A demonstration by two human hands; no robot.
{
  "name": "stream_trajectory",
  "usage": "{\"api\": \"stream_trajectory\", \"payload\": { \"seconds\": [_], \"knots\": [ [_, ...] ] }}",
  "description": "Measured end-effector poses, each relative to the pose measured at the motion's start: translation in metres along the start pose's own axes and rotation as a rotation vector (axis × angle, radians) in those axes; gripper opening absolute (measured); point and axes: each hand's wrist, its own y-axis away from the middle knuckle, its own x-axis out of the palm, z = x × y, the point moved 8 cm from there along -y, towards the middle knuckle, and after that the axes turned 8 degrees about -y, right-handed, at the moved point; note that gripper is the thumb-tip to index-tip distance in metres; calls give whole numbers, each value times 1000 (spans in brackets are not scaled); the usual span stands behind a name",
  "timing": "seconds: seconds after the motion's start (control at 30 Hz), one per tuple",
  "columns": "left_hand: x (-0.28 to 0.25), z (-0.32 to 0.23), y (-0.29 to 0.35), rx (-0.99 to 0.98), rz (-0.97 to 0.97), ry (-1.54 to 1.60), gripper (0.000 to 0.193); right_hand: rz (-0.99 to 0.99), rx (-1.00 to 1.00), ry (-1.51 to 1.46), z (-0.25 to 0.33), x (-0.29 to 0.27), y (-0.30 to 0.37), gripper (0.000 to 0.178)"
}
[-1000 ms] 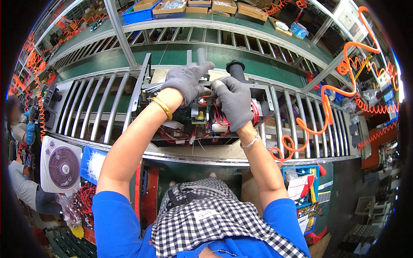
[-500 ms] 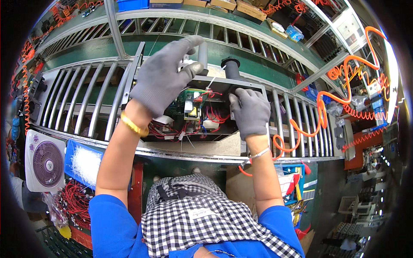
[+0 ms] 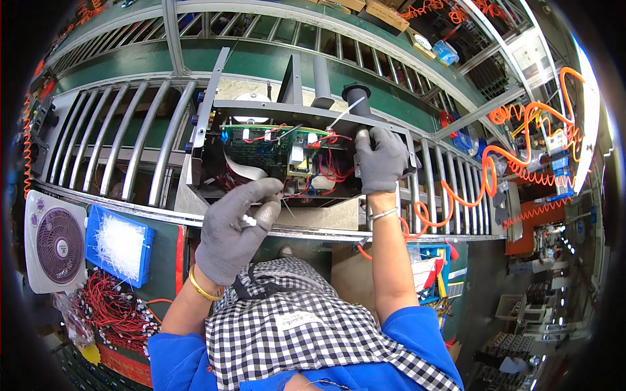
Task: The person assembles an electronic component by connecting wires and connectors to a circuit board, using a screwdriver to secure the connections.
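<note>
A dark metal case lies open in front of me, with a green circuit board and red wires inside. My left hand, in a grey glove, is closed at the case's near side. A small white piece shows between its thumb and fingers; its kind is unclear. My gloved right hand is closed at the case's right end, fingers bent against its wall. The fingertips there are partly hidden. A white cable tie sticks up near the far wall, beside a black round pipe.
The case rests on a roller conveyor. Coiled orange air hoses hang at the right. To the left are a fan, a blue tray of white ties and a heap of red wires. A metal post rises behind.
My left hand has come down from above the case's far side to its near edge, uncovering the board. My right hand stays at the right end. The view has shifted slightly.
</note>
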Motion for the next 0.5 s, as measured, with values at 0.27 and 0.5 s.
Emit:
{"api": "stream_trajectory", "payload": {
  "seconds": [0.27, 0.5],
  "knots": [
    [3, 41, 33, -108, 55, -173, 26, -60, -162, -273, 24, -26, 51, 7],
    [-3, 65, 57, -196, 38, -220, 25, 66, -110, -266, 16, -24, 109, 9]
  ]
}}
